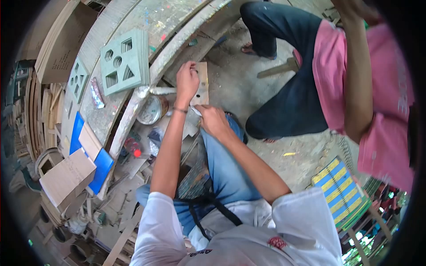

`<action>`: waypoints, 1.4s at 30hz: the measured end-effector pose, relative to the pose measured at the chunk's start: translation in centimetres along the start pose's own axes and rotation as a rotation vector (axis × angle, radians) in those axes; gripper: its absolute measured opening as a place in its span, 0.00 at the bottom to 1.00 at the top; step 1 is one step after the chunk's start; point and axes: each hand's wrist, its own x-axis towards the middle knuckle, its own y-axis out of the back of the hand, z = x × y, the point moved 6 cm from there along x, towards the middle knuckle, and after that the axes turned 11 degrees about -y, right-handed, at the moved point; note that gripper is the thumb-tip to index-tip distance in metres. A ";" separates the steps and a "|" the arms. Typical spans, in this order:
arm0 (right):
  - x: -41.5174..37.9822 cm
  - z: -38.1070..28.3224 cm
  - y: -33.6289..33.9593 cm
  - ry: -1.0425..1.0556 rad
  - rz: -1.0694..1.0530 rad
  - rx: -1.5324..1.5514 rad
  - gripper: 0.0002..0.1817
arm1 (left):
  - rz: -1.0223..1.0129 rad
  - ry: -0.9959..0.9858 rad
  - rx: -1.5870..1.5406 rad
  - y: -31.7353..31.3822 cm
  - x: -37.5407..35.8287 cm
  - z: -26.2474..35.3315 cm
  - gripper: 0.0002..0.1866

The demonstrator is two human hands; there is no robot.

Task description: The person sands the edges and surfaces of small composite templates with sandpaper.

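Note:
A small light wooden board with several dark holes stands out in front of my knees. My left hand lies along its left side, the fingers curled over near the far end and closed on the board. At the near end, my right hand is closed on a small white piece, perhaps folded paper or sandpaper, which touches or nearly touches the board. Most of the right fingertips are hidden under the hand.
Left of me a worktable holds a stack of grey-green boards with cut-out shapes. A can and a red-capped bottle are beside its edge. A person in a pink shirt sits at right, near striped blue-and-yellow boards.

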 end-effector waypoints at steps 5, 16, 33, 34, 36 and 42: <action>1.1 0.9 2.2 -0.153 -0.066 0.018 0.23 | -0.039 0.470 0.265 -6.5 7.1 -13.4 0.19; 2.2 1.9 1.1 -0.179 -0.088 0.014 0.24 | -0.038 0.607 0.353 -7.6 9.9 -19.0 0.19; 2.4 1.2 0.8 -0.198 -0.103 0.068 0.21 | -0.041 0.573 0.369 -7.1 9.3 -19.1 0.19; 2.4 1.1 0.8 -0.195 -0.108 0.058 0.21 | -0.043 0.568 0.371 -7.1 9.2 -19.0 0.19; 2.4 1.0 0.8 -0.200 -0.109 0.056 0.20 | -0.042 0.562 0.376 -7.0 9.1 -19.1 0.19; 2.2 1.3 0.3 -0.248 -0.155 0.064 0.26 | -0.038 0.564 0.386 -6.9 8.7 -19.6 0.19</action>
